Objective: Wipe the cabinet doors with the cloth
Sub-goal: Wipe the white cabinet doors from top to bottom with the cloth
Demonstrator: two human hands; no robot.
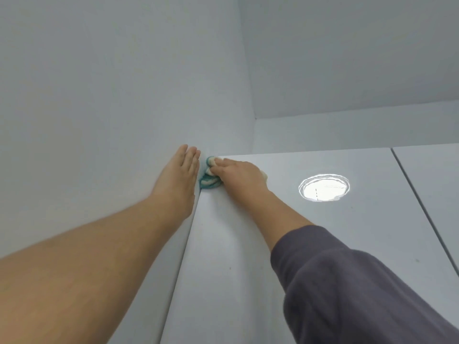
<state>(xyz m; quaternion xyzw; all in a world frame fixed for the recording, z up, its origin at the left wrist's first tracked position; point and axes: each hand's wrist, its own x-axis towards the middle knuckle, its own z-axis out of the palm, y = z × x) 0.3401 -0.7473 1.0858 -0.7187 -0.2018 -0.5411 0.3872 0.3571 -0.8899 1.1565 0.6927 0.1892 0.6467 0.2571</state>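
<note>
Upper left: pale matte wall (99,83). Centre right: flat glossy door (223,269) with round glare (324,187). Flat against wall, fingers together: left hand (183,170). Pressing soft, bunched teal-and-cream cloth (208,181) into door's top corner at centre frame, fingers straight: right hand (238,173). Likely risk: wad slipping off slick edge, leaving corner unwiped.

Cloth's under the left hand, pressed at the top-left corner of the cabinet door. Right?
Not quite: the teal and white cloth is under the right hand, pressed at the top-left corner of the cabinet door. The left hand lies flat on the surface beside the door and holds nothing. The head view shows it.
</note>
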